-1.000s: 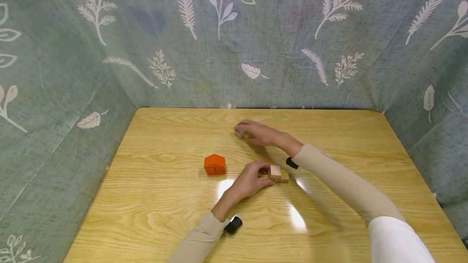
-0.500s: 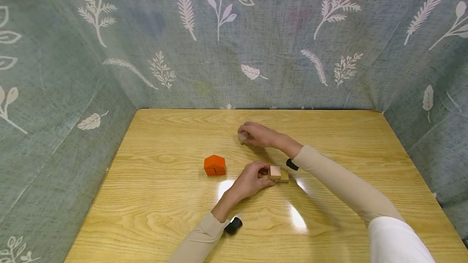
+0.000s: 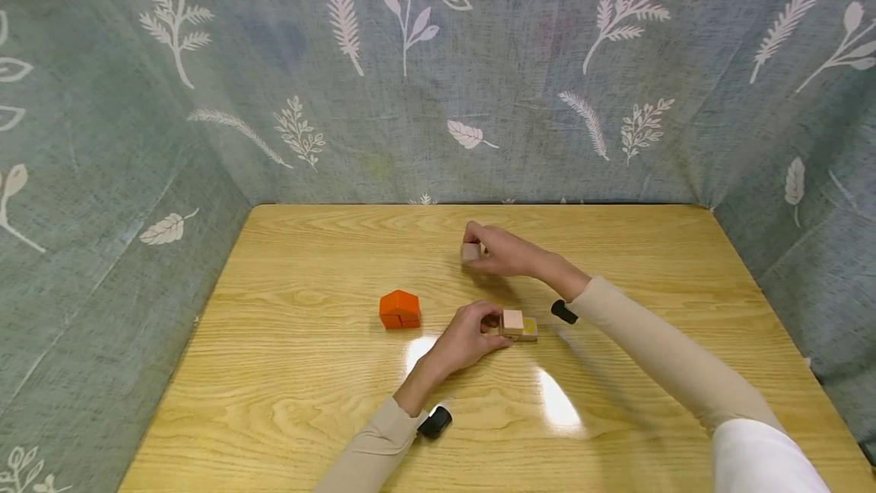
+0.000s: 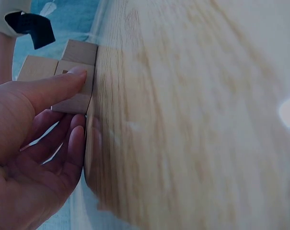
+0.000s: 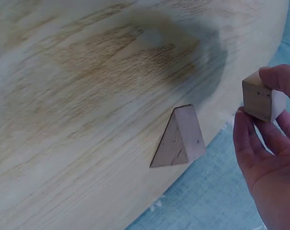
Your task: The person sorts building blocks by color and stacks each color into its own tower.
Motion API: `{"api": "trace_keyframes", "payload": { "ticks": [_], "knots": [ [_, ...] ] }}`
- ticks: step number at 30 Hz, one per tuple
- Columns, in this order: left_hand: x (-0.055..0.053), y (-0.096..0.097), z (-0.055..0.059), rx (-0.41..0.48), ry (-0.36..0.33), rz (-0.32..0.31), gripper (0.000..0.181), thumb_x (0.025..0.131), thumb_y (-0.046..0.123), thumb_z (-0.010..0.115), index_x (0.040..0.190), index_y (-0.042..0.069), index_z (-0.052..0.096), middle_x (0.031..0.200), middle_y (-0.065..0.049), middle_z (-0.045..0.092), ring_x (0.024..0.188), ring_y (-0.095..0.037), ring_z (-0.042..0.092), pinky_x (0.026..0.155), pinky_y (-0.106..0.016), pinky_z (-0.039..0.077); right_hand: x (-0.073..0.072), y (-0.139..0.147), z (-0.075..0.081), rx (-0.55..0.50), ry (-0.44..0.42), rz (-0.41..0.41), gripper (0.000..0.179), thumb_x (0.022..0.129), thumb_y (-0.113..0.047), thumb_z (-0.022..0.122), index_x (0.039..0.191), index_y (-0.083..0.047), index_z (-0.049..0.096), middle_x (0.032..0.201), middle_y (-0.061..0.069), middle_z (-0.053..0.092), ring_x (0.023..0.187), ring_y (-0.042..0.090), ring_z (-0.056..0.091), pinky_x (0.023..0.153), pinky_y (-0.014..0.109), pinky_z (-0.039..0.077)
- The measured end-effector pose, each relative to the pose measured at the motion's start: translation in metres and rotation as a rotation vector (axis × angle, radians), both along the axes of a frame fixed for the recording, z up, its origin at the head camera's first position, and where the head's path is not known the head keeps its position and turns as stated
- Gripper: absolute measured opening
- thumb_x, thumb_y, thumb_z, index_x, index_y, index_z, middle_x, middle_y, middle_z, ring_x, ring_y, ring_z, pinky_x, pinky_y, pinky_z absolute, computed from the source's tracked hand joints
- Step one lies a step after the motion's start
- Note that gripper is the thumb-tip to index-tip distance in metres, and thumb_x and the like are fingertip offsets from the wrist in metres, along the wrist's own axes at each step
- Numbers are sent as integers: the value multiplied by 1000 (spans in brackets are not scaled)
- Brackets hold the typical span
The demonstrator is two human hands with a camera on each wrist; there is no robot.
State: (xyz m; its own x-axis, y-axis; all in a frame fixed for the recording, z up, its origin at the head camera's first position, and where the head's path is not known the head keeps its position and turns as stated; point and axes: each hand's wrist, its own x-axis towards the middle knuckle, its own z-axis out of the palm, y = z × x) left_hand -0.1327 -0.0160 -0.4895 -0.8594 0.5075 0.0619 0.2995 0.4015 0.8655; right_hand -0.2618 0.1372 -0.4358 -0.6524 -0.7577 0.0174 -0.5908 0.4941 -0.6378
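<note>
In the head view my left hand point(image 3: 465, 337) pinches a small stack of plain wooden blocks, its thumb on the near side. A pale cube point(image 3: 512, 322) tops this stack, and a low block with a yellow mark point(image 3: 530, 328) lies at its right. The left wrist view shows the thumb across a lower wooden block point(image 4: 70, 103). Farther back, my right hand point(image 3: 509, 251) holds a wooden cube point(image 5: 258, 99) between thumb and fingertips, above the table. A triangular wooden block point(image 5: 179, 139) stands on the table near it in the right wrist view; I cannot make it out in the head view.
An orange house-shaped set of blocks point(image 3: 400, 310) stands left of my left hand. The wooden table point(image 3: 308, 386) meets patterned blue-grey cloth point(image 3: 383, 120) behind and at both sides. Dark camera mounts point(image 3: 435, 423) stick out from both wrists.
My right hand has moved to the right with the wooden cube and turned a little. The left hand and its stack hold still. The head view has shifted slightly.
</note>
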Motion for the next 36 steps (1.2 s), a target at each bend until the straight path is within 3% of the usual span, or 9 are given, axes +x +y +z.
{"api": "trace_keyframes", "payload": {
  "ticks": [7,13,26,36],
  "knots": [
    [0,0,0,0,7,-2,28,85,7,85,109,2,71,105,-8,68,97,-23,69,78,-22,56,7,12,3,-41,-32,-31,26,97,-5,72,116,-3,55,116,11,65,111,27,63,91,44,54],
    [0,0,-1,5,-4,-3,28,86,7,85,110,2,71,106,-8,68,97,-23,68,79,-24,56,14,24,4,-49,28,-36,39,93,-6,77,127,5,60,120,13,65,112,29,62,93,47,52],
    [1,0,2,23,-15,-3,29,86,5,84,111,0,70,106,-9,67,96,-24,67,79,-23,56,33,54,0,-163,-56,-127,47,91,-11,80,130,4,60,123,13,63,113,29,60,96,48,55],
    [0,0,0,28,-3,-5,31,85,5,85,112,-2,70,107,-10,68,97,-24,68,78,-24,56,55,77,-4,-213,-24,-189,46,93,-10,77,134,3,61,131,15,61,118,32,59,96,52,54]
  ]
}}
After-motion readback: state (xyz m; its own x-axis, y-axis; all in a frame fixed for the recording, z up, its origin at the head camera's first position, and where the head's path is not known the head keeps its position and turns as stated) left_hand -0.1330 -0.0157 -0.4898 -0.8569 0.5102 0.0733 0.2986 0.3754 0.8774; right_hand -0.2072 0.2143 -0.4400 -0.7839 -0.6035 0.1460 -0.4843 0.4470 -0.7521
